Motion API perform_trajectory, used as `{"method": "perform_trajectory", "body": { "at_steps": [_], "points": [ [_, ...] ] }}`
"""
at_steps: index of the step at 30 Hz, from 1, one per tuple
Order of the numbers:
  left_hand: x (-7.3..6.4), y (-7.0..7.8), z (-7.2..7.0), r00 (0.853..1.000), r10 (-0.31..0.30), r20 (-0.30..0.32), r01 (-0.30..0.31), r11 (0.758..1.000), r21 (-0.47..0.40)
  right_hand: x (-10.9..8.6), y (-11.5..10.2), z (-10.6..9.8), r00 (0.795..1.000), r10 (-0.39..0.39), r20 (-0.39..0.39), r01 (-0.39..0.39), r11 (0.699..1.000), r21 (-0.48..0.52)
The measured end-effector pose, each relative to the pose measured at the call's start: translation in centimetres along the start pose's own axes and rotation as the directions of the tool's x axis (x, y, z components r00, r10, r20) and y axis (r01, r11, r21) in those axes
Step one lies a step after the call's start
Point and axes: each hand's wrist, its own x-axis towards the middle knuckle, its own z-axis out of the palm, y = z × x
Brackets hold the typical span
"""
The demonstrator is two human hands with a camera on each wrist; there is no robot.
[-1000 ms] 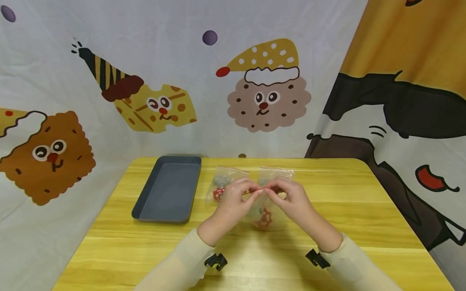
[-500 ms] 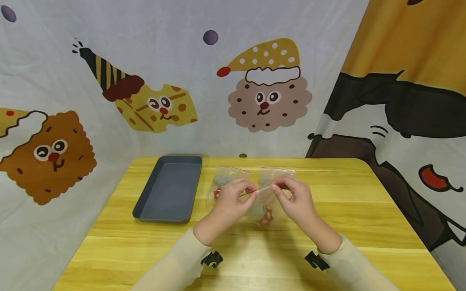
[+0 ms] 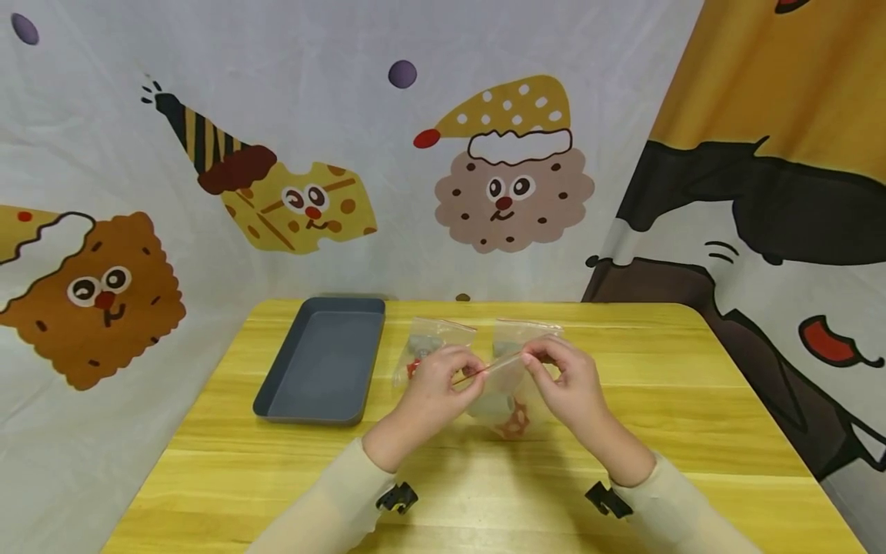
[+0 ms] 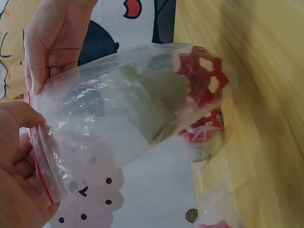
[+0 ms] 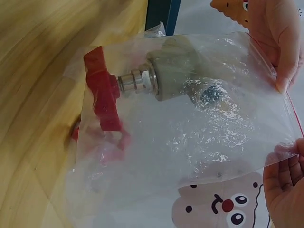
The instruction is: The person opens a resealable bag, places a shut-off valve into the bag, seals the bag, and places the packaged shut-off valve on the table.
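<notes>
Between both hands hangs a clear zip bag with a red line along its top edge. Inside it sits a valve with a grey body and a red handwheel; the handwheel end hangs lowest. My left hand pinches one part of the bag's top edge between thumb and fingers. Farther along that edge, my right hand pinches the other part. A stretch of the edge runs taut between them. Whether the zip is parted I cannot tell.
Behind the hands, two more zip bags lie on the wooden table: a left bag with red and grey contents, and a right bag partly hidden. A grey rectangular tray stands at left. A printed cloth hangs behind.
My hands have moved apart from almost touching, the right one going rightward and the left slightly leftward. More of the bag's top edge shows between them. The handwheel has shifted slightly right.
</notes>
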Motion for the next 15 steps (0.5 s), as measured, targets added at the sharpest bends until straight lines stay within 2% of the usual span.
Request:
{"method": "perform_trajectory", "body": {
  "at_steps": [11, 15],
  "points": [
    [-1.0, -0.7, -0.4, 1.0, 0.006, 0.018, -0.006, 1.0, 0.022, -0.1, 0.3, -0.7, 1.0, -0.009, -0.01, 0.01, 1.0, 0.021],
    [-1.3, -0.9, -0.6, 1.0, 0.008, 0.009, -0.008, 1.0, 0.018, -0.3, 0.5, -0.8, 1.0, 0.013, -0.011, -0.012, 1.0, 0.021]
  ]
}}
